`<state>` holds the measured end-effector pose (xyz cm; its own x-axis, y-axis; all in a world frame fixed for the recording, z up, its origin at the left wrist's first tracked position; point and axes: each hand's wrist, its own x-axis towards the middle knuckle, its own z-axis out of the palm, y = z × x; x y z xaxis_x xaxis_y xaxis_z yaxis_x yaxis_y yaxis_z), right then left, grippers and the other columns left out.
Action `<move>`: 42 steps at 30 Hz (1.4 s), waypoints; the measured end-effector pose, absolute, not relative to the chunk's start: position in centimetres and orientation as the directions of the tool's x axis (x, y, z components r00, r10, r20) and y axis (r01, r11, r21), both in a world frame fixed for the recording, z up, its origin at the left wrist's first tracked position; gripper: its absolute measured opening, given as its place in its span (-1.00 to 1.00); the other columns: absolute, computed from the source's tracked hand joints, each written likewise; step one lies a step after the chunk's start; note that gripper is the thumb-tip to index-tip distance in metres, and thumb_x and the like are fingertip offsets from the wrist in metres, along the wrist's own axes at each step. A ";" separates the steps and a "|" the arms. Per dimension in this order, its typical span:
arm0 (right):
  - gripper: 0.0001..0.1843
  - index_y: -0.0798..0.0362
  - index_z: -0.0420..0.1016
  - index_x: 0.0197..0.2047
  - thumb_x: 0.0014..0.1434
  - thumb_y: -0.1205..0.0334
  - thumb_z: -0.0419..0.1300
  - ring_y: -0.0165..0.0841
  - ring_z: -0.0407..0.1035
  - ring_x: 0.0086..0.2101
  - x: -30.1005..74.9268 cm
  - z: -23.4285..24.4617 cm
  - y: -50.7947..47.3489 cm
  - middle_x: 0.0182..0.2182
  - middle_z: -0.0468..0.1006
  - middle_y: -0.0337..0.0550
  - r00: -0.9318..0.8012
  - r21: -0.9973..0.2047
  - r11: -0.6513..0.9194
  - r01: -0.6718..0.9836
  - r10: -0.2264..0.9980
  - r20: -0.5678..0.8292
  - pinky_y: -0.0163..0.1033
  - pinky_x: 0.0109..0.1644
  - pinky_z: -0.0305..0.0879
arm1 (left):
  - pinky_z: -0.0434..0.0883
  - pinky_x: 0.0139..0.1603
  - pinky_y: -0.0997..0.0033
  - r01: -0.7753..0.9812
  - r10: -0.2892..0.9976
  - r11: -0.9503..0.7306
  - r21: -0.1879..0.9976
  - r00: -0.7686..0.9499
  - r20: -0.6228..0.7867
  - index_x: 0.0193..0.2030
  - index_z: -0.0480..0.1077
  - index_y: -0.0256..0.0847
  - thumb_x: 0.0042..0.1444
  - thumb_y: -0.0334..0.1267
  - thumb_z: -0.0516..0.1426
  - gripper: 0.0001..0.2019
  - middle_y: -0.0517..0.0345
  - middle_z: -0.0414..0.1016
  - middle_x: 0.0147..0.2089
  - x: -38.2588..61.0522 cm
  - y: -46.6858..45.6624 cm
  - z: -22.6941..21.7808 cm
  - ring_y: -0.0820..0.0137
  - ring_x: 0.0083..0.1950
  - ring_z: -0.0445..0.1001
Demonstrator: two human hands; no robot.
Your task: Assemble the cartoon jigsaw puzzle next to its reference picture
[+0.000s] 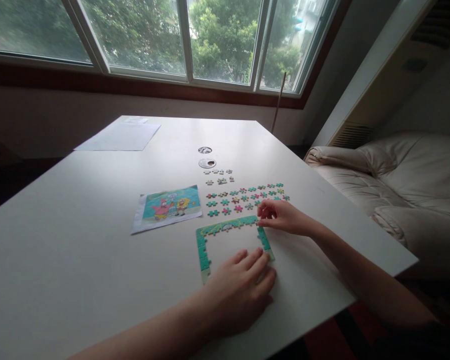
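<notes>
A partly assembled jigsaw border (201, 250) lies on the white table, mostly green, with a bare middle. My left hand (243, 290) rests palm down over its lower right part, fingers spread and fingertips at the right side; the hand hides the lower edge. At the top right corner, my right hand (281, 215) has its thumb and finger curled together on a small puzzle piece, largely covered by the fingertips. Just beyond the border, loose puzzle pieces (225, 202) are laid out in rows, some partly behind my right hand.
Left of the pieces lies a printed cartoon picture (171, 206). Farther back are a smaller group of pale pieces (221, 180), two round discs (207, 163) and white paper sheets (120, 137). A pale sofa (405, 185) stands right of the table (78, 240), and windows are behind.
</notes>
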<state>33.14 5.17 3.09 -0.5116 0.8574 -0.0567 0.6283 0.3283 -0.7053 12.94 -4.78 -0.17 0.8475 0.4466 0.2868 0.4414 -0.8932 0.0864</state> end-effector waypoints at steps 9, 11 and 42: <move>-0.87 0.10 0.47 -0.32 0.05 0.23 0.21 -0.46 0.29 -0.48 32.9 2.6 5.3 -0.50 0.46 -0.25 -0.507 -0.610 0.407 0.680 0.862 0.009 -0.37 -0.40 0.18 | 0.31 0.07 0.08 0.446 0.452 -0.891 0.090 0.846 0.282 0.05 0.29 -0.25 0.25 -0.13 0.00 -0.68 -0.11 0.32 0.17 13.0 -4.7 -0.2 0.10 0.18 0.29; -0.88 0.11 0.48 -0.32 0.05 0.25 0.21 -0.47 0.29 -0.49 32.8 2.7 5.3 -0.51 0.46 -0.25 -0.499 -0.607 0.401 0.686 0.866 0.008 -0.38 -0.40 0.17 | 0.32 0.06 0.08 0.447 0.452 -0.890 0.087 0.849 0.274 0.05 0.29 -0.25 0.25 -0.13 -0.02 -0.68 -0.11 0.32 0.18 13.0 -4.6 -0.2 0.10 0.18 0.29; -0.64 0.04 0.47 -0.04 0.12 0.08 0.22 -0.22 0.33 -0.02 34.6 4.4 5.0 -0.05 0.49 -0.04 -0.686 -0.442 0.638 0.631 0.725 0.067 -0.11 0.10 0.21 | 0.38 -0.01 0.10 0.698 0.676 -0.715 -0.030 0.702 0.226 0.04 0.35 -0.22 0.23 -0.27 0.02 -0.74 -0.02 0.47 0.00 5.3 -2.4 3.7 0.15 0.04 0.40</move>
